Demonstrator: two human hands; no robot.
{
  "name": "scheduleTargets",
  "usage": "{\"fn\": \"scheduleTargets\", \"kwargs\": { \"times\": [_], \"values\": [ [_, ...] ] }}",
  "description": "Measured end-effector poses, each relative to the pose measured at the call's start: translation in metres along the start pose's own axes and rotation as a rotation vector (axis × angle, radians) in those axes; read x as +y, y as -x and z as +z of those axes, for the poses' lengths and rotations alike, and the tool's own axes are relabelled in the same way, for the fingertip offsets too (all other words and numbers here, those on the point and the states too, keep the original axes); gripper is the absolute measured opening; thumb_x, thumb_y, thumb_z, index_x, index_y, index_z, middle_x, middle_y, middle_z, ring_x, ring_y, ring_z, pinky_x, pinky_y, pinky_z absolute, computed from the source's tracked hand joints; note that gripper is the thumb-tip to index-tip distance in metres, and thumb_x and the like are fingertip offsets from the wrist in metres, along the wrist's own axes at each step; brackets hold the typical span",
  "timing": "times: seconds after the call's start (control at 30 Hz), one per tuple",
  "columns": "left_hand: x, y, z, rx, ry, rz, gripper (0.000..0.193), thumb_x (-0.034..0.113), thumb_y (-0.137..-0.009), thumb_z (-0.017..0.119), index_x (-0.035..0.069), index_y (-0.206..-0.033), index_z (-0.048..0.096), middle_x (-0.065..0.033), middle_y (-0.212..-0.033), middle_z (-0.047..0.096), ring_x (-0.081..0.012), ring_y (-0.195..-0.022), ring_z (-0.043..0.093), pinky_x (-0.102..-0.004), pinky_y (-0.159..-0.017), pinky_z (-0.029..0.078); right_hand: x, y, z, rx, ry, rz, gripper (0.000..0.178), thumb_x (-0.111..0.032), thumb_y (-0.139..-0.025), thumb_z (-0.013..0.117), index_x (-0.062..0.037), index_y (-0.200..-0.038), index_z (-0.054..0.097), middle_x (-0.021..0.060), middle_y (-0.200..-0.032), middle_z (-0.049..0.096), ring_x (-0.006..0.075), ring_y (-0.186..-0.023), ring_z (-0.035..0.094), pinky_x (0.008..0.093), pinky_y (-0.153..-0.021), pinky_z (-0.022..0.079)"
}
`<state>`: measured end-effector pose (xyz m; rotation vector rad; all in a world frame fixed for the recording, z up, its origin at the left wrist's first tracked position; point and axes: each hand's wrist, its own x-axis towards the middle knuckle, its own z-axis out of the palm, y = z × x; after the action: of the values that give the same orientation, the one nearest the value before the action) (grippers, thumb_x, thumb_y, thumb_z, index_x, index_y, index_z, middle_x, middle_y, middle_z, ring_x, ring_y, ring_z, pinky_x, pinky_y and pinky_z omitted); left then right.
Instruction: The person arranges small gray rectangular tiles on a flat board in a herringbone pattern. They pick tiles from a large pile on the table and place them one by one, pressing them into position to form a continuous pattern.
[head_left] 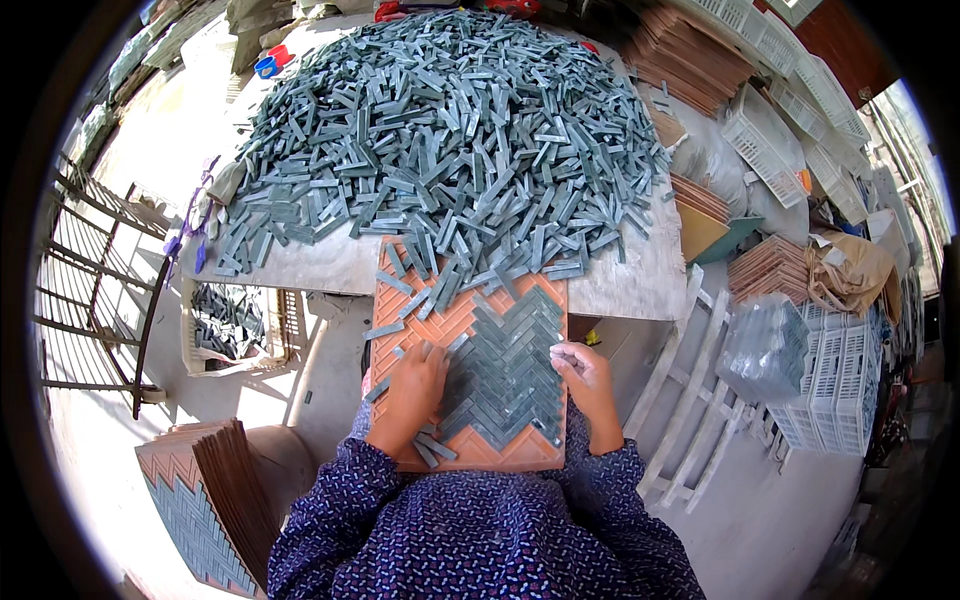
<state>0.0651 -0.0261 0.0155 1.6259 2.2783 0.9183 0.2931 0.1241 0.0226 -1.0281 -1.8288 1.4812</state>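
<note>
An orange tray point(478, 462) with a ridged zigzag mould lies in front of me, its far end on the table edge. Grey-green stone strips point(510, 365) fill its middle and right in a herringbone pattern. My left hand point(412, 388) rests over the tray's left part, fingers curled down and closed; its fingertips are hidden, with loose strips point(432, 448) beside it. At the pattern's right edge, my right hand point(590, 385) has thumb and fingers pinched together; whatever they hold is too small to name. More loose strips point(385, 330) lie across the tray's far left.
A large heap of strips point(450, 140) covers the table point(640, 270) beyond the tray. Filled trays point(200, 500) stand stacked at lower left, near a crate point(190, 330) of strips. White crates point(825, 400), a wooden pallet point(690, 390) and a wire rack point(100, 300) flank me.
</note>
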Motion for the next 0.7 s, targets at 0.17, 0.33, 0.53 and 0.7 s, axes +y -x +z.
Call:
{"fn": "scheduleTargets", "kwargs": {
  "times": [0.17, 0.33, 0.53, 0.7],
  "values": [
    [-0.003, -0.002, -0.005, -0.044, 0.05, -0.007, 0.013, 0.007, -0.08, 0.061, 0.001, -0.091, 0.059, -0.0157, -0.084, 0.057, -0.0355, -0.078, 0.058, -0.0423, -0.066, 0.048, 0.0, 0.009, -0.006, 0.062, 0.035, -0.016, 0.017, -0.003, -0.084, 0.066, 0.0015, -0.099, 0.066, 0.0049, -0.086, 0.066, 0.009, -0.073, 0.061, 0.0226, -0.064, 0.048],
    [-0.002, -0.002, -0.003, -0.039, 0.035, -0.048, 0.011, 0.004, -0.081, 0.058, 0.0, -0.092, 0.061, -0.0165, -0.083, 0.057, -0.0357, -0.078, 0.058, -0.0427, -0.066, 0.048, 0.003, 0.009, -0.009, 0.084, 0.016, -0.055, 0.016, -0.003, -0.083, 0.066, 0.0019, -0.098, 0.066, 0.0061, -0.084, 0.066, 0.0098, -0.071, 0.061, 0.0229, -0.061, 0.048],
    [0.002, -0.008, -0.002, 0.045, 0.059, -0.081, 0.014, 0.002, -0.081, 0.058, 0.001, -0.094, 0.064, -0.0166, -0.081, 0.058, -0.0355, -0.078, 0.06, -0.0416, -0.066, 0.048, 0.006, 0.01, -0.014, 0.101, 0.001, -0.079, 0.015, -0.002, -0.083, 0.065, 0.0023, -0.098, 0.066, 0.0076, -0.083, 0.066, 0.0115, -0.071, 0.063, 0.024, -0.062, 0.049],
    [0.002, -0.014, 0.009, 0.092, 0.099, -0.061, 0.012, 0.002, -0.08, 0.06, 0.001, -0.091, 0.065, -0.0152, -0.078, 0.058, -0.0348, -0.075, 0.06, -0.0411, -0.065, 0.048, 0.004, 0.012, -0.016, 0.109, 0.015, -0.097, 0.014, -0.001, -0.084, 0.064, 0.0028, -0.097, 0.065, 0.0086, -0.083, 0.066, 0.0125, -0.072, 0.064, 0.0248, -0.062, 0.05]
  ]
}}
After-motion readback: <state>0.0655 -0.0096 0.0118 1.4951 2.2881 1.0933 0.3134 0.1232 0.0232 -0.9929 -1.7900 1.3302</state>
